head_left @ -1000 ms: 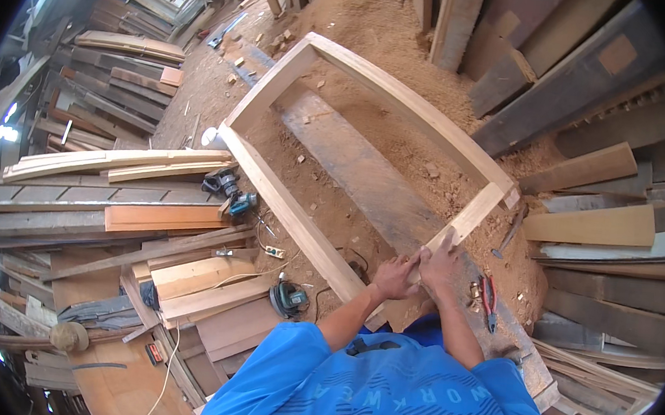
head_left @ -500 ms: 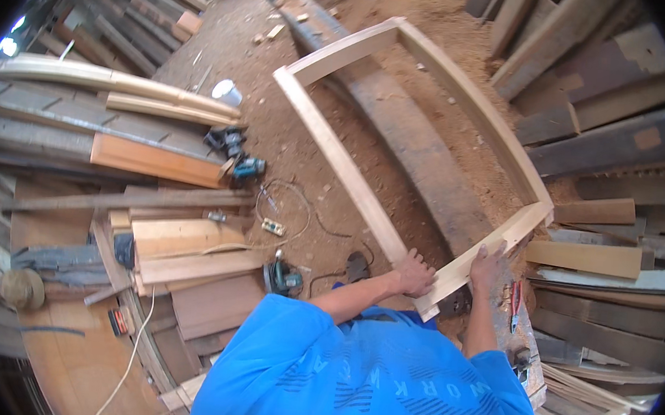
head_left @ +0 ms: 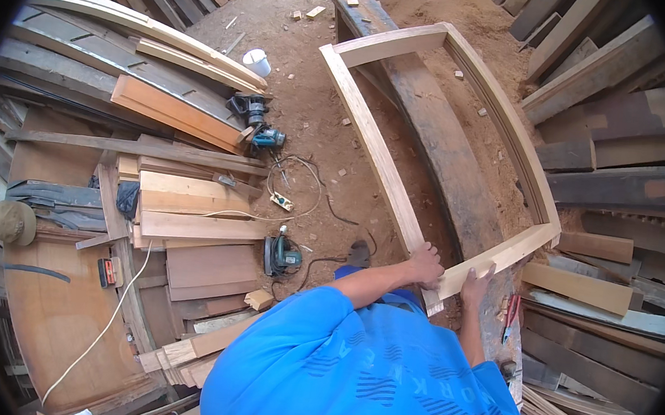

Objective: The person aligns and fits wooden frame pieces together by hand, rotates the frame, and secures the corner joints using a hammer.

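Observation:
A large four-sided wooden frame [head_left: 374,144] of pale timber lies tilted across a long dark plank bench [head_left: 442,126], its near end close to my body. At the near left corner, my left hand [head_left: 424,266] is closed round the end of the long left rail, where it meets the short near rail. My right hand [head_left: 474,287] grips the near rail [head_left: 514,251] a little to the right, fingers against its outer side. Part of each hand's grip is hidden by the wood. Red-handled pliers [head_left: 511,314] lie on the bench just right of my right hand.
Left on the floor are a green circular saw [head_left: 281,257], a blue power tool [head_left: 266,138], a socket block [head_left: 281,201] with cords and a white bucket [head_left: 257,62]. Timber stacks [head_left: 199,196] line the left; boards [head_left: 620,177] line the right. Sawdust covers the ground.
My right hand has shifted along the near rail toward my left hand. The left hand stays at the corner. The whole view has swung, so the frame and bench appear further right.

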Motion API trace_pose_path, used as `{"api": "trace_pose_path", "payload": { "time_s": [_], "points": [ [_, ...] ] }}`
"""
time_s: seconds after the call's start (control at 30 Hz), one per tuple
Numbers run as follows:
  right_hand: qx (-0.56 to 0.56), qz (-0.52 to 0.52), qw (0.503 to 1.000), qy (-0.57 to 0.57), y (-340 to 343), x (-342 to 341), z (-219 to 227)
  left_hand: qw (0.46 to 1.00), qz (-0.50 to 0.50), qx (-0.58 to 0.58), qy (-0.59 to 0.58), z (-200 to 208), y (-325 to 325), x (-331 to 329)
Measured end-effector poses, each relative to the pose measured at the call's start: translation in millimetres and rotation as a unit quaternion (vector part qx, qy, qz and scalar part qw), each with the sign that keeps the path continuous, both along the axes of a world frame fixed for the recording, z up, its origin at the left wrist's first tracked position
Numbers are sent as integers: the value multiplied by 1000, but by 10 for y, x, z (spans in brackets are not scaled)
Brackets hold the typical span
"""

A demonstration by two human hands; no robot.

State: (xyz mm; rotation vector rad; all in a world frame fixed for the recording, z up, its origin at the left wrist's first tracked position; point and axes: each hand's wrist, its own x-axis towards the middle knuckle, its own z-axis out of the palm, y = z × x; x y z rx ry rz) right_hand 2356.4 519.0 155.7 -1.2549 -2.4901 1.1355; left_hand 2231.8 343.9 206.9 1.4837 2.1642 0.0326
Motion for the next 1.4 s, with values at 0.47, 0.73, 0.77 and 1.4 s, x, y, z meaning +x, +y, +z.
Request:
{"api": "trace_pose_path", "payload": {
  "time_s": [0.47, 0.73, 0.77, 1.4],
  "points": [
    [-67, 47, 995, -64, 155, 874, -152, 964, -26, -217, -148, 100, 736, -180],
    [-160, 3, 969, -188, -144, 1037, 126, 839, -90, -256, -472, -764, 888, -486],
    [-82, -13, 987, -136, -268, 1069, 71, 832, -73, -243, -493, -1014, 761, -569],
    [-321, -486, 797, -162, -2490, 1428, -810, 654, 32, -497, -569, -1275, 824, -560]
  ]
}}
